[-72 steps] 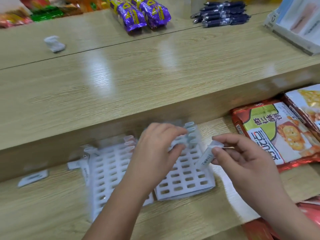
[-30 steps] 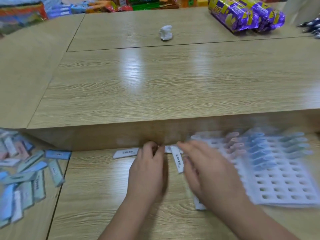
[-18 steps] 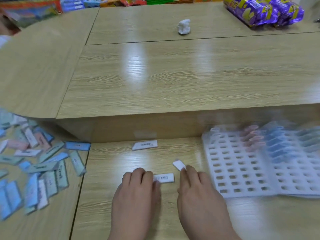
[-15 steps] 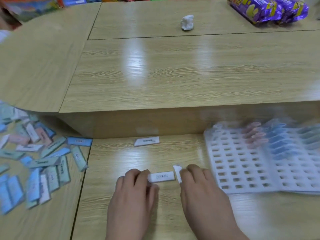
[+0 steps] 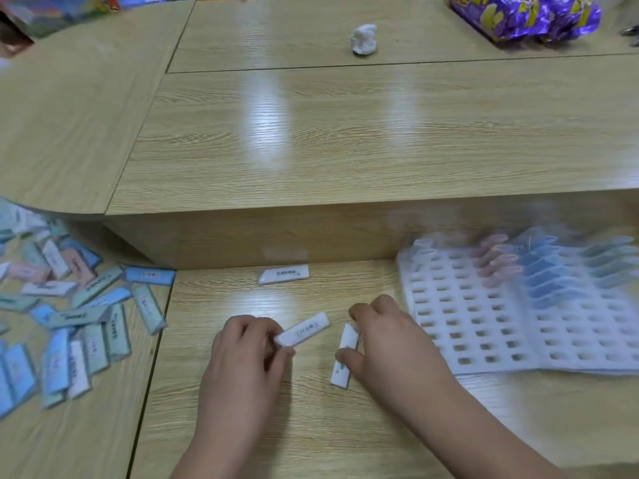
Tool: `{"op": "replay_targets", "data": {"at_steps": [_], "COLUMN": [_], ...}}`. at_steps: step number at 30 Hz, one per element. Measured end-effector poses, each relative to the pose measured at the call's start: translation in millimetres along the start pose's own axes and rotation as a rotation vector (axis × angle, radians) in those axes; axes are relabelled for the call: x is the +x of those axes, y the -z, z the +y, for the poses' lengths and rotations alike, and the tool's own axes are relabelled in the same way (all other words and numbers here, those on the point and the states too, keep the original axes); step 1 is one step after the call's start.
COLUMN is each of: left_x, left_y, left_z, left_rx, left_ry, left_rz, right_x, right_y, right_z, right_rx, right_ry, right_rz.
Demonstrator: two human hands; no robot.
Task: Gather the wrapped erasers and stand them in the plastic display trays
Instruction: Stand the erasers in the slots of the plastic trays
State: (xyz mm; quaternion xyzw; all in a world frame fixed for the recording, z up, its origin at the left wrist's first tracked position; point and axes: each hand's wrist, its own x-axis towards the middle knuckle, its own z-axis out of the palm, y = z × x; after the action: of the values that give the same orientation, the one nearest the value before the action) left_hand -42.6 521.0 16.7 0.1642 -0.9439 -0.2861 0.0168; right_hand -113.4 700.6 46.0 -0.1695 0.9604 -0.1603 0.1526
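The job is only partly done. Some standing erasers (image 5: 539,267) fill a few rows at the far end of the white plastic trays (image 5: 466,326) on the right. They look pink, blue and greenish, but that part is blurry. Most of the holes nearer the person are empty. A big pile (image 5: 79,316) of wrapped erasers lies flat on the left, well apart from the trays, so there is a lot left to gather. One lone eraser (image 5: 283,274) lies flat by the wooden step, between the pile and the trays.

Both hands are low over the wooden shelf (image 5: 311,426), backs up and near each other. The left hand (image 5: 245,354) pinches one end of a white first eraser (image 5: 304,329) between thumb and fingers. The free end of it sticks out, up and to the right. The right hand (image 5: 390,344) has its fingers curled round a white second eraser (image 5: 344,357), with the thumb on the near side. This one points down toward the person, and its low end seems to touch the shelf. So each hand is closed on one eraser, and neither eraser is in a tray yet. The right hand is just beside the near left corner of the trays. These two erasers look ready to be carried over to empty holes and stood up there
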Motion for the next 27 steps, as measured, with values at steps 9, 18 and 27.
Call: {"op": "replay_targets", "data": {"at_steps": [9, 18, 27], "left_x": [4, 2, 6], "left_y": [16, 7, 24], "left_z": [6, 17, 47], "left_rx": [-0.537, -0.656, -0.714], "left_ry": [0.268, 0.333, 0.241], "left_rz": [0.000, 0.059, 0.175], "right_x": [3, -5, -20], "right_y": [-1, -4, 26], "right_z": [0, -5, 9], "right_rx": [0.218, -0.011, 0.491], "right_ry": [-0.075, -0.063, 0.016], "right_rz": [-0.060, 0.027, -0.016]}}
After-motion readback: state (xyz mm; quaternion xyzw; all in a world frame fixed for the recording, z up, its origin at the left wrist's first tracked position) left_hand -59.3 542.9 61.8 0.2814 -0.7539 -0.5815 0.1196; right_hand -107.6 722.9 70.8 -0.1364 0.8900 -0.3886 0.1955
